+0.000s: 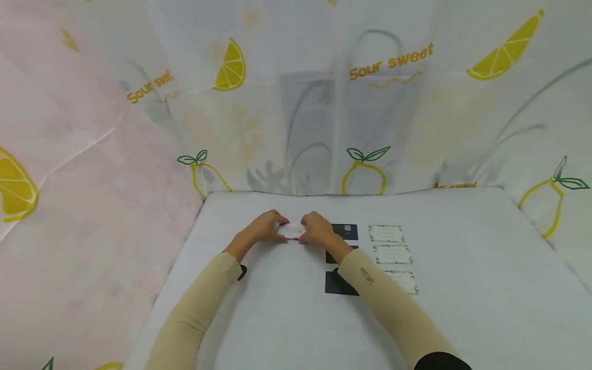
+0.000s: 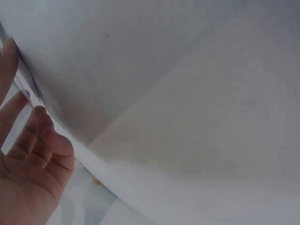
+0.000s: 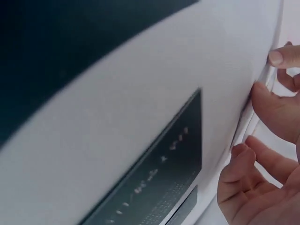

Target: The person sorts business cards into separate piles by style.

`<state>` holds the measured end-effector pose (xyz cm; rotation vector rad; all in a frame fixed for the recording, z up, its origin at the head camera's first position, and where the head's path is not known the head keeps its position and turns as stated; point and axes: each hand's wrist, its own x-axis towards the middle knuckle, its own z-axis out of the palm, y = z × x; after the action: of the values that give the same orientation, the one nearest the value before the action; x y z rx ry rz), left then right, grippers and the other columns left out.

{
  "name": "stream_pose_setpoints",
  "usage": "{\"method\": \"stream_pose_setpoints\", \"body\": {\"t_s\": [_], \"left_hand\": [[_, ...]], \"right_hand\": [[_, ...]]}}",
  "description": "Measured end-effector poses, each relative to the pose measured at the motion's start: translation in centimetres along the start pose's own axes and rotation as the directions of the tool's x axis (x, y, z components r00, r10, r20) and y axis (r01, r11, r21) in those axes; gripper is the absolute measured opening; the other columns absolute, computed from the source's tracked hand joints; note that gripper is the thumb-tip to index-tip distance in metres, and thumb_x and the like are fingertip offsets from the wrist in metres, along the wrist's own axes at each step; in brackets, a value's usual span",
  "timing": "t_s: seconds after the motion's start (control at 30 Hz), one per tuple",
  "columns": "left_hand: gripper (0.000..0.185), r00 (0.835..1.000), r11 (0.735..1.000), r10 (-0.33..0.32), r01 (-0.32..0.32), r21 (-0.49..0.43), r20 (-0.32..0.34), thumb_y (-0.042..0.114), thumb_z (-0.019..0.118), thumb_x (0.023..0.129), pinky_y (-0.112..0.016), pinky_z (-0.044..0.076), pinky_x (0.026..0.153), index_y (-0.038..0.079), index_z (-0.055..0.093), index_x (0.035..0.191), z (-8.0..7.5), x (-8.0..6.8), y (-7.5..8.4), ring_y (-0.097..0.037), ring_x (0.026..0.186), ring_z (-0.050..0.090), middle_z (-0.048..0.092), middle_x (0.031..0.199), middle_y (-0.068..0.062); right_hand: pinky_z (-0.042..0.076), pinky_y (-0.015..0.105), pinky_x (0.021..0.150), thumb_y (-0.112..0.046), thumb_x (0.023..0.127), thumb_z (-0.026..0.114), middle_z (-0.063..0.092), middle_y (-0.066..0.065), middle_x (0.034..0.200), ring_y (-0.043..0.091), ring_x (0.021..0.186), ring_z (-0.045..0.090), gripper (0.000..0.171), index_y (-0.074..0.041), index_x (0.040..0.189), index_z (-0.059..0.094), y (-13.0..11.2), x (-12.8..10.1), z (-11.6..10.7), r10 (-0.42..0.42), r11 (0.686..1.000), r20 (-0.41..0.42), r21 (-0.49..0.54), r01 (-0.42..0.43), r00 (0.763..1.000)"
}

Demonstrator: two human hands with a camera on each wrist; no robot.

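A small white card [image 1: 291, 231] with faint print lies near the back of the table, gripped by its two short ends. My left hand [image 1: 264, 227] pinches the left end, thumb at the near edge and fingers at the far edge. At the right end, my right hand [image 1: 318, 230] pinches it the same way. The left wrist view shows my left hand [image 2: 37, 173] with the card seen almost edge-on. In the right wrist view my right hand [image 3: 258, 187] is at the card's edge, beside a black card [image 3: 164, 159] with pale lettering.
Three black cards form a column under my right forearm; the top one [image 1: 348, 232] and bottom one [image 1: 339, 283] show partly. Right of them is a column of three white leaf-bordered cards, including the middle one [image 1: 393, 254]. A lemon-print curtain [image 1: 305, 123] hangs behind the white table [image 1: 481, 277].
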<state>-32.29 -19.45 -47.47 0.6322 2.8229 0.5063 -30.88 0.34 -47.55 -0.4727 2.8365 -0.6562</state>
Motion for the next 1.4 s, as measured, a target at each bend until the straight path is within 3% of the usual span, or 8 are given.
{"method": "stream_pose_setpoints", "body": {"t_s": [0.33,0.7,1.0,1.17,1.4], "left_hand": [[0.056,0.999,1.0,-0.001,0.0,0.001,0.045,0.026,0.088,0.074,-0.04,0.046,0.097,0.006,0.069,0.123,-0.2,0.4,0.1,-0.022,0.104,0.057,0.062,0.119,-0.011],[0.06,1.0,1.0,0.009,-0.009,-0.025,-0.006,0.026,0.089,0.072,-0.043,0.046,0.099,0.002,0.067,0.123,-0.2,-0.2,-0.4,-0.024,0.107,0.059,0.066,0.115,-0.011],[0.049,0.999,0.996,0.033,-0.034,-0.079,-0.022,0.022,0.087,0.075,-0.035,0.049,0.085,0.004,0.07,0.118,-0.3,-0.7,-1.3,-0.019,0.093,0.058,0.064,0.12,-0.011],[0.047,0.998,0.995,0.045,-0.048,-0.087,-0.033,0.019,0.086,0.075,-0.031,0.048,0.08,0.004,0.071,0.117,-0.3,-0.7,-1.5,-0.018,0.087,0.057,0.065,0.114,-0.01],[0.044,0.998,0.993,0.042,-0.046,-0.105,-0.036,0.017,0.084,0.078,-0.031,0.047,0.081,0.006,0.071,0.119,0.0,-0.7,-1.1,-0.019,0.091,0.056,0.064,0.116,-0.01]], "right_hand": [[0.05,0.038,0.087,-0.028,0.079,0.084,0.052,0.016,0.12,0.022,0.093,0.054,0.056,-0.005,0.125,0.063,0.0,-0.1,0.2,0.038,0.999,0.047,0.015,-0.038,0.998],[0.046,0.039,0.1,-0.024,0.078,0.085,0.055,0.014,0.123,0.023,0.103,0.053,0.059,-0.003,0.128,0.062,0.3,0.1,0.3,0.029,0.998,0.07,0.06,-0.034,0.997],[0.044,0.042,0.103,-0.015,0.076,0.085,0.062,0.013,0.119,0.027,0.111,0.056,0.05,-0.001,0.121,0.067,0.8,0.2,-0.1,0.01,0.986,0.038,0.166,-0.016,0.999],[0.044,0.042,0.102,-0.016,0.076,0.085,0.063,0.012,0.116,0.026,0.107,0.056,0.049,-0.001,0.119,0.067,0.8,0.2,-0.2,-0.009,0.988,0.037,0.153,0.003,0.999],[0.045,0.041,0.101,-0.016,0.077,0.084,0.063,0.012,0.118,0.025,0.108,0.057,0.046,-0.003,0.118,0.068,0.9,0.4,-0.2,-0.008,0.995,0.037,0.102,0.005,0.999]]}}
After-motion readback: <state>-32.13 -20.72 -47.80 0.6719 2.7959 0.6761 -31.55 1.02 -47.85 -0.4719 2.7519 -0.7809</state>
